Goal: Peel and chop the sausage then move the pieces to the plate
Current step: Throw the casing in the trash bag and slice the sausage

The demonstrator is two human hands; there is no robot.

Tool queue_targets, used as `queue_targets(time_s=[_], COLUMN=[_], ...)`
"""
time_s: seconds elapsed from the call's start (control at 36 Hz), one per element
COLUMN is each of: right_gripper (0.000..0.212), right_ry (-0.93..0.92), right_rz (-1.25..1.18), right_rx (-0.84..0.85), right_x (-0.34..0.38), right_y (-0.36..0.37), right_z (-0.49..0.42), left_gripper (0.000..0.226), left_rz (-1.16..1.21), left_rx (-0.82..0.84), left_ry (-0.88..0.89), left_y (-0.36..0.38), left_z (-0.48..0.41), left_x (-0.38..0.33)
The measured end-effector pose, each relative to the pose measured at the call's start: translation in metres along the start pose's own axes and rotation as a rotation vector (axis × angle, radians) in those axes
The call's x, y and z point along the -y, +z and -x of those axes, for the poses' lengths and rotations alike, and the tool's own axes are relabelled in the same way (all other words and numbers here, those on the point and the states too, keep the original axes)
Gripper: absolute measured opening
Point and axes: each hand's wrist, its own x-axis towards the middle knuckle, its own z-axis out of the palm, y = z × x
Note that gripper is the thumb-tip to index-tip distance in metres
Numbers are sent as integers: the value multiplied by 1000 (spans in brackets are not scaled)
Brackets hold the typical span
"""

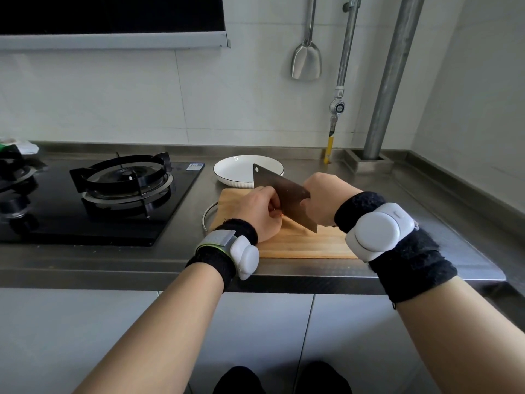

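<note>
From the head view, the sausage (279,214) is almost wholly hidden: only a small reddish sliver shows between the left hand (260,214) and the cleaver (284,194), low on the board (298,243). Its length, its skin and any cut pieces cannot be made out. The left hand lies knuckles-up over it with fingers curled down onto that spot, fingertips against the flat of the blade; it appears to grip the sausage, though the contact itself is covered by the hand.

The right hand (326,199) is closed round the cleaver's handle, which the fist hides entirely. The dark blade stands on edge, tilted, its far corner raised in front of the plate (241,169) and its near corner down at the board. Whether the edge touches the wood cannot be told.

The white plate sits just behind the board on the steel desk (397,200); part of its near rim is covered by the blade. A thin metal ring (206,217) pokes out from under the board's left edge, the rest of it hidden.

Both wrists wear black bands with white sensor pods. A black gas hob (99,200) lies left of the board, cut off by the frame's left side. A metal spatula (306,61) hangs on the tiled wall, its handle top out of frame.
</note>
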Motion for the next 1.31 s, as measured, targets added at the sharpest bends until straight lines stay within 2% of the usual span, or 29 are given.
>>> queue_targets(time_s=[0.28,0.42,0.78,1.31], right_gripper=[18,17,21,18], right_ry=[22,16,-11,-91], right_rz=[40,39,-27,-17], right_rx=[12,0,39,-85], right_x=[3,1,-8,-11], right_y=[4,6,2,-1], right_z=[-6,-7,-8,-3], left_gripper=[12,6,13,10], left_rz=[15,106,87,68], left_rx=[39,84,-24,-45], left_ry=[-26,-47,3,23], left_y=[0,-6,0,-3], left_z=[-2,1,13,16], left_x=[0,5,6,4])
